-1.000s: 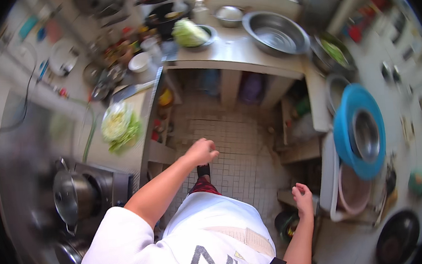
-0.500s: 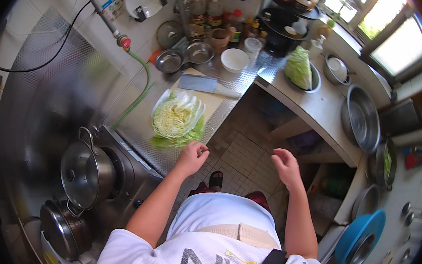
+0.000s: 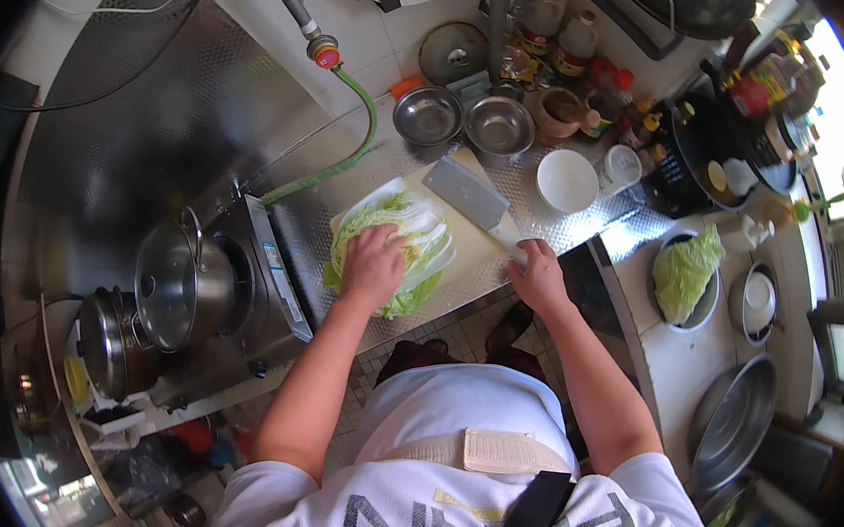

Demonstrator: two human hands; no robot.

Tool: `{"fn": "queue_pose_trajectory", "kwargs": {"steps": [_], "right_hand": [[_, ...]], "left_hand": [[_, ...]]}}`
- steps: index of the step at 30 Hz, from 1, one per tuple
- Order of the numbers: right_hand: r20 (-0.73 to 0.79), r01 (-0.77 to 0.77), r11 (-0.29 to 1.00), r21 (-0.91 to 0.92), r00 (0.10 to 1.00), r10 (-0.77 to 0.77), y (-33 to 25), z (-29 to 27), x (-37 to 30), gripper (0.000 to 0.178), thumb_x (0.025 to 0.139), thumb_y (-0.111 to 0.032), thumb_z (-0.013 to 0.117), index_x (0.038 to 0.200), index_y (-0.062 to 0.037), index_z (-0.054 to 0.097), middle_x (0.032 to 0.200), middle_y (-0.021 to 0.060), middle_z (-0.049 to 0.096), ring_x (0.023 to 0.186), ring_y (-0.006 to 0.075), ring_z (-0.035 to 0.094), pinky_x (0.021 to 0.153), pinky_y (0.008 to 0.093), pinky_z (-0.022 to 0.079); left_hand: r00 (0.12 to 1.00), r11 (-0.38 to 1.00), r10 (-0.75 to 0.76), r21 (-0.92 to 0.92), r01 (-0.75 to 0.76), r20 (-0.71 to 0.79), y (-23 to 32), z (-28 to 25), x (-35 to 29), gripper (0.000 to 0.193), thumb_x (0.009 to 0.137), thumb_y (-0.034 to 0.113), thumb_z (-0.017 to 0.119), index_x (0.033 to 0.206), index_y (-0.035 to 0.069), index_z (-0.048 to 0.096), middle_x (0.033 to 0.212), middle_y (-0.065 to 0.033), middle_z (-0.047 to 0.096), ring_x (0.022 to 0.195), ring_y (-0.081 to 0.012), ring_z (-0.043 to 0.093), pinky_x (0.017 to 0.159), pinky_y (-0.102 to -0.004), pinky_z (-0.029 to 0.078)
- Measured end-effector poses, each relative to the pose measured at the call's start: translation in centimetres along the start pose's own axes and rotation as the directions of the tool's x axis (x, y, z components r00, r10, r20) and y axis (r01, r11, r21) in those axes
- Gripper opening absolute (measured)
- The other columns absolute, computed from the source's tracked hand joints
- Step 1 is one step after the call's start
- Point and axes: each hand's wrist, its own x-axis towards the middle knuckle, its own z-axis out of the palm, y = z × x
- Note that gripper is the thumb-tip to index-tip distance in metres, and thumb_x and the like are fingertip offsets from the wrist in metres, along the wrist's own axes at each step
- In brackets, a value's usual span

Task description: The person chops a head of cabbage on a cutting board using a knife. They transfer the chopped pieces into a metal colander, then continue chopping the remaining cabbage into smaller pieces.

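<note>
A metal-topped counter [image 3: 555, 232] is spread across the middle of a kitchen, and a pale side counter [image 3: 672, 372] is set along the right. On the left, a steel stove [image 3: 254, 268] is topped by a lidded steel pot [image 3: 169, 296]. A wide grey basin [image 3: 734, 415] is placed on the near part of the side counter. On the metal top, just in front of the person, a pale cutting board [image 3: 476, 251] is seen, partly covered by a cut cabbage [image 3: 427, 235] lying at its left end, its pale ribs and green leaves exposed. Farther right, an uncut-looking cabbage [image 3: 688, 265] is held in a bowl on the side counter. Across the board, right of the cut cabbage, a cleaver [image 3: 466, 191] is laid flat, its blade pointed far and left, its handle near and right. The left hand [image 3: 372, 266] is rested on the cut cabbage, fingers curved over its top; how tightly they are pressed cannot be told. The right hand [image 3: 540, 275] is held at the handle's end, fingers bent; whether they are clamped on it cannot be told. Beyond the cleaver, a white bowl [image 3: 567, 180] is stood on the right.
</note>
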Motion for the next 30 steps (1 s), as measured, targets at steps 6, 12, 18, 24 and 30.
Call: {"fn": "queue_pose_trajectory", "kwargs": {"steps": [6, 12, 18, 24, 30], "right_hand": [[0.221, 0.158, 0.971, -0.18, 0.968, -0.117, 2.2, 2.2, 3.6, 0.039, 0.076, -0.018, 0.07, 0.109, -0.0006, 0.06, 0.107, 0.0212, 0.059, 0.103, 0.0415, 0.058, 0.089, 0.051, 0.05], [0.305, 0.171, 0.974, -0.15, 0.945, -0.119, 3.8, 3.6, 4.2, 0.035, 0.079, -0.012, 0.069, 0.107, 0.0009, 0.052, 0.11, 0.0219, 0.057, 0.105, 0.043, 0.058, 0.088, 0.0529, 0.052], [0.428, -0.142, 0.973, -0.182, 0.879, 0.208, 0.4, 0.5, 5.4, 0.038, 0.081, -0.015, 0.07, 0.106, 0.0031, 0.047, 0.115, 0.0285, 0.057, 0.095, 0.0512, 0.065, 0.08, 0.0573, 0.055], [0.297, -0.122, 0.967, -0.224, 0.937, 0.187, -1.2, -2.1, 4.7, 0.032, 0.083, -0.017, 0.069, 0.104, -0.0023, 0.05, 0.097, 0.0248, 0.065, 0.085, 0.0477, 0.067, 0.074, 0.0547, 0.055], [0.246, -0.188, 0.978, -0.087, 0.948, 0.203, -1.5, -2.9, 3.0, 0.028, 0.084, -0.015, 0.067, 0.101, 0.0006, 0.052, 0.086, 0.0272, 0.065, 0.082, 0.0485, 0.066, 0.072, 0.0527, 0.053]], "left_hand": [[0.969, 0.957, -0.123, 0.283, 0.059, 0.216, 3.5, 3.0, 0.1, 0.054, 0.092, 0.027, 0.068, 0.14, 0.006, 0.057, 0.146, -0.0091, 0.051, 0.141, -0.0274, 0.042, 0.117, -0.0493, 0.029], [0.956, 0.951, -0.294, 0.096, 0.294, -0.011, 2.5, 0.8, -0.8, 0.039, 0.09, 0.021, 0.068, 0.126, 0.005, 0.067, 0.138, -0.0132, 0.055, 0.132, -0.0307, 0.05, 0.111, -0.0505, 0.035], [0.891, 0.882, -0.432, 0.141, 0.45, -0.142, 0.4, -1.2, -4.2, 0.059, 0.082, 0.032, 0.079, 0.132, 0.007, 0.061, 0.142, -0.0181, 0.05, 0.13, -0.0368, 0.05, 0.109, -0.0492, 0.038], [0.648, 0.657, -0.746, -0.326, 0.679, -0.155, -7.3, 1.8, -4.6, 0.081, 0.084, 0.042, 0.082, 0.143, -0.001, 0.047, 0.138, -0.0246, 0.052, 0.125, -0.0379, 0.054, 0.106, -0.0455, 0.045], [0.58, 0.303, -0.635, -0.526, 0.795, 0.51, -12.1, 0.5, 1.4, 0.088, 0.083, 0.047, 0.083, 0.145, -0.004, 0.047, 0.116, -0.0186, 0.07, 0.1, -0.0246, 0.069, 0.089, -0.0348, 0.054]]}}
